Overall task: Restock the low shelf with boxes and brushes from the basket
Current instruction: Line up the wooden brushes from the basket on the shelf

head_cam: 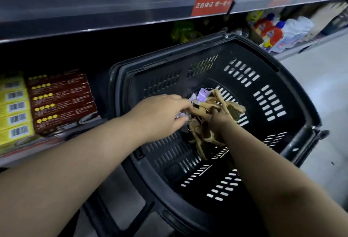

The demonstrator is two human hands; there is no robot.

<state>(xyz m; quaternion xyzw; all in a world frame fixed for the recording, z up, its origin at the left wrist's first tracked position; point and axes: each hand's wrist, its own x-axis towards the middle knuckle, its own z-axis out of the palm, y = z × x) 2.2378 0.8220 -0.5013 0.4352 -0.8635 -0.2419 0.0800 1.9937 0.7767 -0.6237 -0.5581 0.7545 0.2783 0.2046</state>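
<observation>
A black slotted basket (263, 89) stands in front of the low shelf (26, 150). In its bottom lies a heap of wooden brushes (205, 133) with purple and white paper tags (70, 96). My left hand (160, 116) reaches into the heap from the left, its fingers curled round brush handles and tags. My right hand (219, 121) comes in from the right and grips the middle of the bundle. On the shelf lie rows of dark red boxes (62, 101) and yellow boxes (14, 110).
A grey upper shelf (94, 8) overhangs the low one, with an orange price sign (212, 4) on its edge. Bottles of cleaner (273, 31) stand on the shelf further right. Pale floor (329, 86) lies right of the basket.
</observation>
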